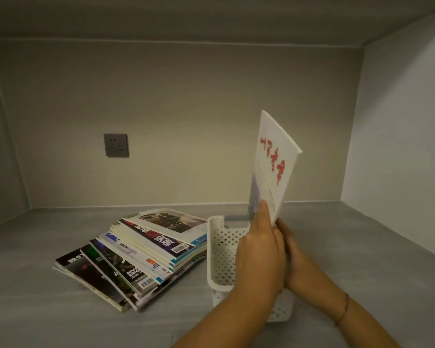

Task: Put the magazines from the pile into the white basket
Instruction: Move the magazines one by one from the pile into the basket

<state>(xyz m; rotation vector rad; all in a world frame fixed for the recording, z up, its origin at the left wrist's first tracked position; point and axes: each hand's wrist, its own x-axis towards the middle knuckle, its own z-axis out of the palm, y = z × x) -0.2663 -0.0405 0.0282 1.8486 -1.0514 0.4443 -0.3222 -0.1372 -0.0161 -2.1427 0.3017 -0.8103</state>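
A white magazine with red characters stands upright above the white perforated basket. My left hand grips its lower edge from the front, thumb on the cover. My right hand presses against the back of the same magazine, largely hidden behind the left hand. A slanted pile of several magazines lies on the grey surface just left of the basket, touching its left wall. The inside of the basket is mostly hidden by my hands.
The grey shelf surface is enclosed by a back wall, two side walls and a ceiling. A dark wall socket sits on the back wall above the pile. A red string circles my right wrist.
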